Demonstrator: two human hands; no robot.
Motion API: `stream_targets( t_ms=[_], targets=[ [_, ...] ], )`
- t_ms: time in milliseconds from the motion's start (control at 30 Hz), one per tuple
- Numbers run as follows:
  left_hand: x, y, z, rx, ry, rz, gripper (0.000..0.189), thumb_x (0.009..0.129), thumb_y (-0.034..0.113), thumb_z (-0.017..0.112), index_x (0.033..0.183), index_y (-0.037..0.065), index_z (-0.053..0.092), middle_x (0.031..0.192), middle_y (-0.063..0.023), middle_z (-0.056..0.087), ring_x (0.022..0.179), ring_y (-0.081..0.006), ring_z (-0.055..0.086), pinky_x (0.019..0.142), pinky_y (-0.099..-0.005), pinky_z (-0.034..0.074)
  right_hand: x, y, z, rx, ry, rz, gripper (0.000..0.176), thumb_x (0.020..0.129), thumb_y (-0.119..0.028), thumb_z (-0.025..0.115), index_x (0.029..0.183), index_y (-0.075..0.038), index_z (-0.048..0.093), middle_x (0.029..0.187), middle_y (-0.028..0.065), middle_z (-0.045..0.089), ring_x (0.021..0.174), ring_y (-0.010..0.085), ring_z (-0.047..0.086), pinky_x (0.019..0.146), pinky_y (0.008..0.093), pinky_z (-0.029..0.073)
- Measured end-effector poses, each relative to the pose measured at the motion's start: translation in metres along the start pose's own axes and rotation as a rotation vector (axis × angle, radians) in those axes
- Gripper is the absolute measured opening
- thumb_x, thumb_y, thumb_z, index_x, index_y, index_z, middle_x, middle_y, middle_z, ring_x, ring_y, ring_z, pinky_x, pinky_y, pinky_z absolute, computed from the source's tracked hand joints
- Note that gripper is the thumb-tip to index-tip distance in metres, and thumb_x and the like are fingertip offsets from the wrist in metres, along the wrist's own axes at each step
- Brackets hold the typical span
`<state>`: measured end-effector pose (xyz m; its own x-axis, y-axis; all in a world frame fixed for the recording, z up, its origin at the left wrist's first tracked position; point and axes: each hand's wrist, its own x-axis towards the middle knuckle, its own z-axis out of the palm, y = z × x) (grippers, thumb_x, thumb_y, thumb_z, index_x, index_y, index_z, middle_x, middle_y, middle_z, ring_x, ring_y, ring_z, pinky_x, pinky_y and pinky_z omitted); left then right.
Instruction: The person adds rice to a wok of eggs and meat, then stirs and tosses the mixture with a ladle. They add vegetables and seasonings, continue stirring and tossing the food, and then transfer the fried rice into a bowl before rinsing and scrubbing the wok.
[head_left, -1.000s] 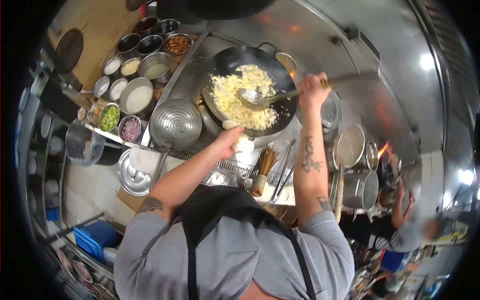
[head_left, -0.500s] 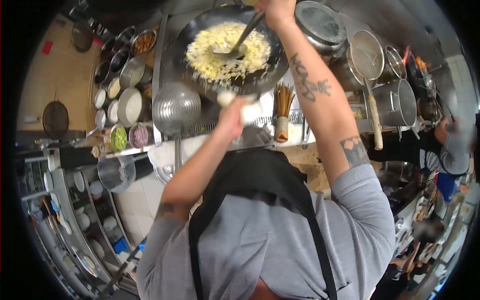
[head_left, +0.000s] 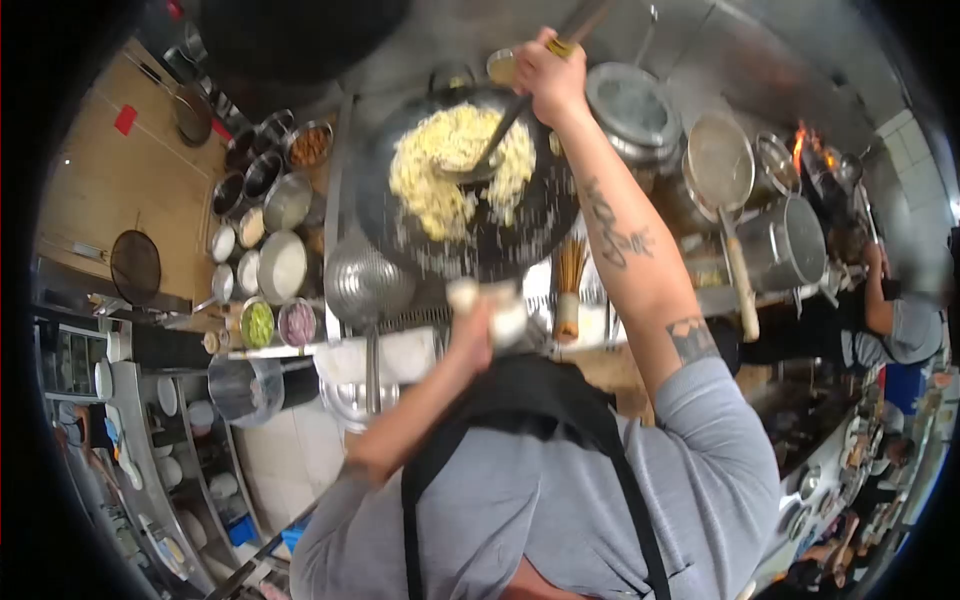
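Yellow food (head_left: 418, 170) parted at near side, ladle (head_left: 506, 127) swung farther forward

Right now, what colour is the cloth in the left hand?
The cloth is white, best seen in the head view, though blurred.

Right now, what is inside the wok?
Inside the wok lies yellow-and-white food, with a ladle head among it. The wok's surface directly beneath the food is covered and cannot be seen.

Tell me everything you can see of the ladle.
The long-handled ladle looks metal, dark along the shaft, with a yellowish band near the right hand gripping it. It slants down to a rounded bowl amid the pale yellow food in the wok. Blur obscures finer detail.
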<state>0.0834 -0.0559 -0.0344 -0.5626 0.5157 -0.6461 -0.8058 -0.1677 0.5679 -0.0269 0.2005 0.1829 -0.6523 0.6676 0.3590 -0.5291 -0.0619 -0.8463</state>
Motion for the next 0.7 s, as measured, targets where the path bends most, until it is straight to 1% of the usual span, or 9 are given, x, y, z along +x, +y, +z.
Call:
stream_targets(
  t_ms=[100,200,300,333,367,400,467,567,700],
  targets=[
    [-0.015,-0.016,-0.018,0.062,-0.023,0.099,0.038,0.077,-0.003,0.059,0.114,-0.01,0.054,0.106,-0.0176,0.065,0.094,-0.028,0.067,0.082,-0.0409,0.057,0.023,-0.059,0.012,0.095,-0.049,0.008,0.022,0.079,-0.002,0.058,0.066,-0.009,0.042,0.051,0.0,0.037,0.039,0.0104,0.032,0.038,0.0297,0.027],
    [-0.014,0.038,0.027,0.01,-0.055,-0.057,0.024,0.081,0.002,0.06,0.102,-0.01,0.059,0.098,-0.0182,0.066,0.086,-0.0291,0.069,0.075,-0.04,0.06,0.031,-0.103,0.04,0.073,-0.225,-0.063,0.024,0.078,-0.002,0.062,0.061,-0.008,0.046,0.052,0.0003,0.044,0.037,0.0109,0.037,0.036,0.0294,0.031],
    [0.051,0.049,0.025,-0.09,-0.11,0.012,0.027,0.087,0.013,0.061,0.108,-0.003,0.054,0.104,-0.0162,0.063,0.089,-0.0283,0.068,0.074,-0.0412,0.06,-0.003,-0.114,0.078,-0.024,-0.204,-0.179,0.02,0.082,-0.006,0.06,0.068,-0.008,0.045,0.051,-0.0003,0.04,0.038,0.0101,0.035,0.037,0.0284,0.031],
    [0.06,0.05,0.021,-0.112,-0.121,-0.016,0.029,0.088,0.014,0.061,0.11,-0.002,0.052,0.106,-0.0157,0.063,0.09,-0.0282,0.067,0.076,-0.0413,0.059,-0.009,-0.097,0.08,-0.064,-0.228,-0.234,0.021,0.082,-0.006,0.061,0.068,-0.007,0.045,0.052,0.0023,0.046,0.038,0.0115,0.041,0.037,0.0289,0.034],
    [0.067,0.052,0.017,-0.134,-0.133,-0.045,0.03,0.089,0.015,0.06,0.112,-0.001,0.051,0.107,-0.0151,0.062,0.091,-0.0281,0.067,0.077,-0.0414,0.059,-0.002,-0.059,0.07,-0.352,-0.285,-0.524,0.021,0.082,-0.004,0.058,0.068,-0.006,0.043,0.052,0.0048,0.049,0.039,0.0136,0.046,0.036,0.0299,0.037],
    [0.072,0.054,0.011,-0.152,-0.145,-0.076,0.032,0.09,0.016,0.06,0.115,0.0,0.049,0.108,-0.0145,0.062,0.092,-0.028,0.067,0.079,-0.0415,0.059,-0.016,-0.033,0.067,-0.065,-0.257,-0.186,0.026,0.077,-0.003,0.065,0.063,-0.01,0.044,0.051,-0.0029,0.044,0.042,0.0089,0.047,0.038,0.0279,0.035],
    [0.052,0.042,-0.021,-0.063,-0.172,-0.055,0.032,0.092,0.022,0.057,0.117,0.004,0.053,0.111,-0.0137,0.063,0.101,-0.028,0.064,0.088,-0.0429,0.054,-0.011,0.059,0.018,-0.153,-0.304,0.079,0.027,0.076,-0.003,0.066,0.065,-0.011,0.043,0.052,-0.0035,0.043,0.045,0.0084,0.047,0.041,0.0285,0.037],
    [0.012,0.026,-0.111,-0.313,-0.375,-0.11,0.054,0.09,0.024,0.052,0.137,0.002,0.039,0.133,-0.0227,0.048,0.118,-0.0412,0.052,0.098,-0.0536,0.046,0.03,0.021,-0.045,-0.12,0.061,0.079,0.023,0.077,-0.009,0.068,0.068,-0.011,0.048,0.056,-0.0024,0.045,0.042,0.0095,0.043,0.039,0.028,0.035],
    [-0.085,0.044,-0.166,-0.581,-0.348,-0.131,0.062,0.09,0.021,0.048,0.144,0.001,0.027,0.143,-0.0267,0.035,0.126,-0.0507,0.041,0.102,-0.0598,0.038,0.054,-0.043,-0.11,0.102,0.073,-0.126,0.021,0.08,-0.009,0.064,0.069,-0.011,0.046,0.054,-0.0011,0.043,0.04,0.01,0.04,0.036,0.0288,0.035]
  ],
)
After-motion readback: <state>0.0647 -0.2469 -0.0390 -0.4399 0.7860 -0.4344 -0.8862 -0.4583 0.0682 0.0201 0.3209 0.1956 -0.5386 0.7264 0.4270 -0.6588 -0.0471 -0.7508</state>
